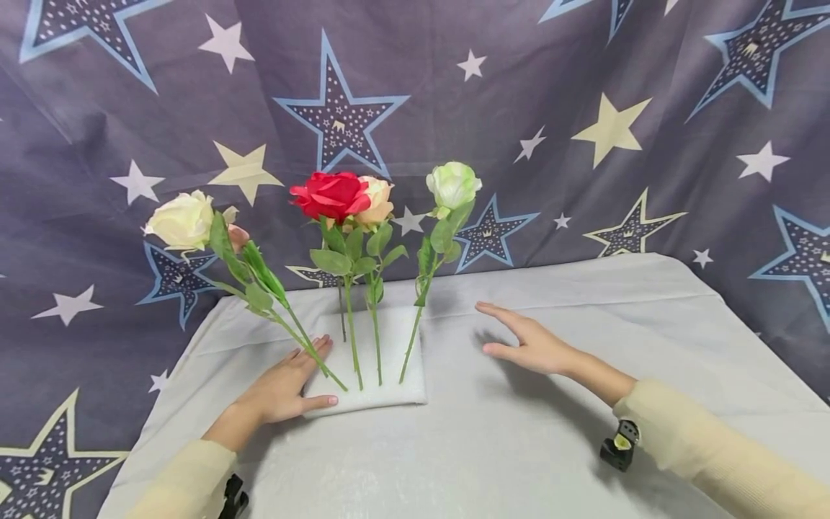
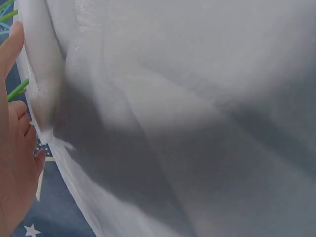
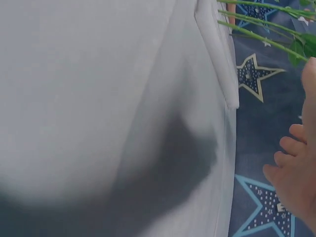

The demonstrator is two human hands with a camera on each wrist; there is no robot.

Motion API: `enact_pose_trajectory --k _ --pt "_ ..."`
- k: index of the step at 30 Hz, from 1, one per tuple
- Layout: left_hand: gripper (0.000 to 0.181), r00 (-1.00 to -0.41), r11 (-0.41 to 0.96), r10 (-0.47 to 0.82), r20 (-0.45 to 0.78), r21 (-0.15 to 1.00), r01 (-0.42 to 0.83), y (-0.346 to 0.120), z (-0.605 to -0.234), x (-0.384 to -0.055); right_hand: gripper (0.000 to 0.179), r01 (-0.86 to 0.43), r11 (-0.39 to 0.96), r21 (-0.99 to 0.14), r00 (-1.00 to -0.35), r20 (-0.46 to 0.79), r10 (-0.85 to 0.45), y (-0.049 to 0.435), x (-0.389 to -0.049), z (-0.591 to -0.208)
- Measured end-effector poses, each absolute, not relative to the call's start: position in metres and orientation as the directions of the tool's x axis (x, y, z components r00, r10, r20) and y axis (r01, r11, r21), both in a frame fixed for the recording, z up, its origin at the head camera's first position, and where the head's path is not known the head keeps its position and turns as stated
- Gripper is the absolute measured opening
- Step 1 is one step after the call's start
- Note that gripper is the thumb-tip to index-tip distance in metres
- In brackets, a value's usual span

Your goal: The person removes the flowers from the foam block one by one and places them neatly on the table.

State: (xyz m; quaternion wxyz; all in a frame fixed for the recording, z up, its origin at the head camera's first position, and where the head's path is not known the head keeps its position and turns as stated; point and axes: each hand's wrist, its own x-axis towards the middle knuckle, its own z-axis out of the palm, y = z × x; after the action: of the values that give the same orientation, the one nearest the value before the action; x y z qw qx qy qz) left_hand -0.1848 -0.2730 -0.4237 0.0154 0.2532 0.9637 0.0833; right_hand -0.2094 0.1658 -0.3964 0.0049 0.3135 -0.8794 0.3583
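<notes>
Artificial roses stand with their stems in a white foam block (image 1: pixel 389 396) in the head view. A cream rose (image 1: pixel 181 220) leans left, with a pinkish bloom (image 1: pixel 238 238) partly hidden behind its leaves. At the middle are a red rose (image 1: pixel 332 194) and a peach rose (image 1: pixel 377 202), and a pale green rose (image 1: pixel 453 186) tilts right. My left hand (image 1: pixel 282 389) rests on the block's left side, fingers extended and thumb along the front edge. To the right of the block, my right hand (image 1: pixel 538 347) hovers over the cloth with spread, straight fingers, holding nothing.
A light grey cloth (image 1: pixel 506 461) covers the table, with folds along its back edge. Behind hangs a dark curtain (image 1: pixel 519 94) printed with stars. Dark wrist devices sit on both sleeves (image 1: pixel 687 432).
</notes>
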Motion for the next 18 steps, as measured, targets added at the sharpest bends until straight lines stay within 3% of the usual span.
enact_pose_trajectory --k 18 --pt "0.098 -0.872 0.86 0.49 -0.016 0.175 0.48 -0.272 -0.426 -0.187 0.073 -0.585 0.358 -0.728 -0.748 0.313 -0.585 0.127 -0.214 -0.402"
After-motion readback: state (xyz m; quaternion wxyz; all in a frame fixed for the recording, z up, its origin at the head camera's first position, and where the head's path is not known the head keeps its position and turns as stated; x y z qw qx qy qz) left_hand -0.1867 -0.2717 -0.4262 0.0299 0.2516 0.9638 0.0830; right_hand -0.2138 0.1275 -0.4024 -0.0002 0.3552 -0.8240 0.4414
